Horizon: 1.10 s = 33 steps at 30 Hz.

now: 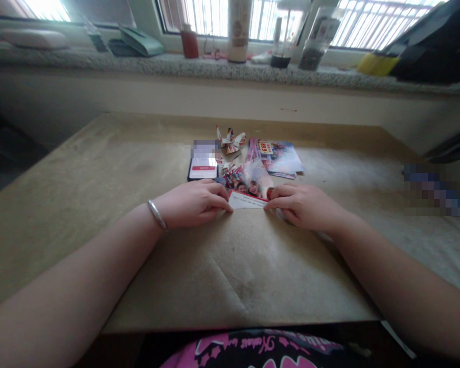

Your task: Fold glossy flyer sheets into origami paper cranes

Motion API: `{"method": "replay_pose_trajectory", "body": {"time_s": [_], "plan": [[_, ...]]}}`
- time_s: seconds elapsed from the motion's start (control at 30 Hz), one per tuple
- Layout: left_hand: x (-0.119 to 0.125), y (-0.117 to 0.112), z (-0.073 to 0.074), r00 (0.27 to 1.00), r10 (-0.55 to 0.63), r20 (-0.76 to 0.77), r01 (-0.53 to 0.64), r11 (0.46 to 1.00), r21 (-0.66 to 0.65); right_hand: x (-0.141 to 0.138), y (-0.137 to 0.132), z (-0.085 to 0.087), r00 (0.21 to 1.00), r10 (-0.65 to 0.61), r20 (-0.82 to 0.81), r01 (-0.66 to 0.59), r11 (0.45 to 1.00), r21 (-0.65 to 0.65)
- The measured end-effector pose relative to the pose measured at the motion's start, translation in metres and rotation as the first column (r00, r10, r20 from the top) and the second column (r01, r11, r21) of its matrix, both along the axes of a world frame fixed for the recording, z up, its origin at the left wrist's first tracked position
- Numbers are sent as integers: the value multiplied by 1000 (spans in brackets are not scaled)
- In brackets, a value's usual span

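A printed sheet of glossy paper point(248, 195), red, white and blue, lies on the brown paper-covered table point(99, 174) between my hands. My left hand point(193, 203), with a silver bangle on its wrist, pinches the sheet's left edge with curled fingers. My right hand point(304, 206) presses down on the right edge, fingers closed on the paper. Just behind the sheet lies a phone point(203, 164) with a lit screen. A folded paper figure point(230, 140) sits beyond it, next to a small stack of colourful leaflets point(279, 158).
A stone windowsill point(176, 65) runs along the back, holding a red cup point(189, 43), a tall tube point(239, 30), jars, a green case and a yellow object. A dark object sits at the right. A blurred item point(437, 189) lies on the table's right side.
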State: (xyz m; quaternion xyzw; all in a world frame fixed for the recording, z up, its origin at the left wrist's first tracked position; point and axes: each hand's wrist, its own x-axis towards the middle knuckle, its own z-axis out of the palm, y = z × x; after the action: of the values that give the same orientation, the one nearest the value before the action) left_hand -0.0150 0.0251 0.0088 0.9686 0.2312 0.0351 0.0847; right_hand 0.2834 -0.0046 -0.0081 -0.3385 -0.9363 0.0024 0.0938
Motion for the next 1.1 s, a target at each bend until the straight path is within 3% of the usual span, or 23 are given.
{"method": "replay_pose_trajectory", "body": {"time_s": [0.6,1.1], "plan": [[-3,7,-4,996,7,91,2,996,-89,23,2,6,997,-80,-5,79,996,-33],[-5,10,-9,986,-9,165,20,998,-63,29,4,10,999,-27,-24,24,996,-90]]}}
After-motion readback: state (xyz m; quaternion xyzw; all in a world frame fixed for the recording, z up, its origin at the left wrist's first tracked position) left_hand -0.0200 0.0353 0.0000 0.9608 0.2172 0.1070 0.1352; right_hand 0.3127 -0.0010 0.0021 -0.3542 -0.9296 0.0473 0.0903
